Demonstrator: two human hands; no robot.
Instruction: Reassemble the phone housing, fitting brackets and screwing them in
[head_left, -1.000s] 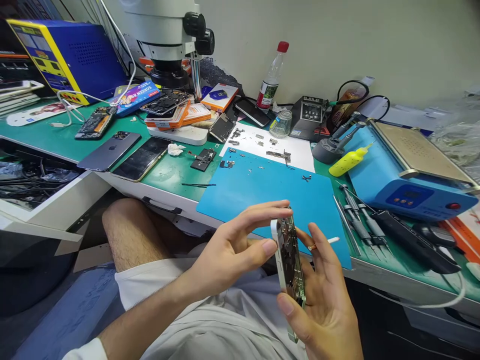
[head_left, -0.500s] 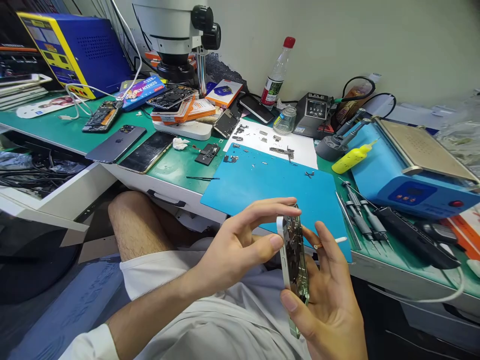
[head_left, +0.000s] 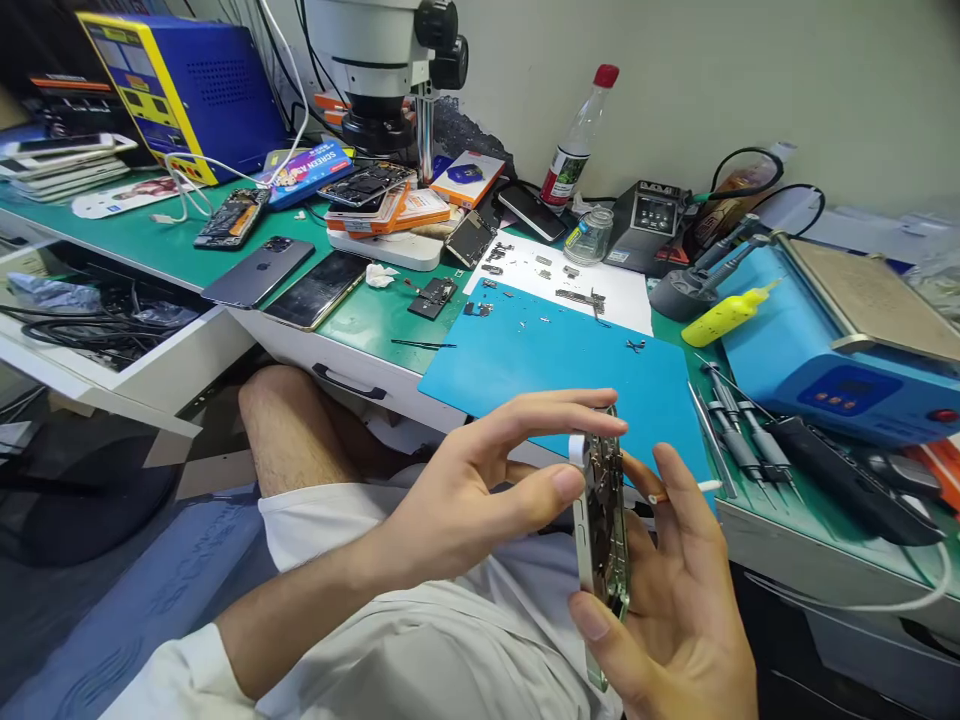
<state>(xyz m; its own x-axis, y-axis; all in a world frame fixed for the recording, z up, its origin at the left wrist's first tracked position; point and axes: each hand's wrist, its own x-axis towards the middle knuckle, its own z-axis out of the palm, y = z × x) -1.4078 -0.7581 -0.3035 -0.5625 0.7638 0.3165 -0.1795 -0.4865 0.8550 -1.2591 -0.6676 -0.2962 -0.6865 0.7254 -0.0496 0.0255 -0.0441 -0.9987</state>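
Over the lap, an opened phone frame point(head_left: 602, 525) with bare inner parts stands nearly upright, its silver edge turned towards me. My right hand point(head_left: 679, 610) grips it low down, thumb on the near edge and fingers behind. A thin white stick point(head_left: 709, 487) also sits between the fingers of that hand; its kind is unclear. My left hand point(head_left: 480, 490) pinches the upper part of the frame, thumb at the near edge and fingers over the top. Beyond the hands lies a blue mat point(head_left: 555, 360) with tiny parts on it.
White paper point(head_left: 630, 290) with small phone parts lies behind the mat. Screwdrivers point(head_left: 742, 435) and a blue heating plate point(head_left: 847, 370) stand right. Black tweezers point(head_left: 424, 344), phones and a microscope point(head_left: 375, 60) are left. An open drawer point(head_left: 165, 370) juts out at left.
The whole view has shifted, so the bench and hands appear slightly further right. Both hands keep the same hold on the phone frame.
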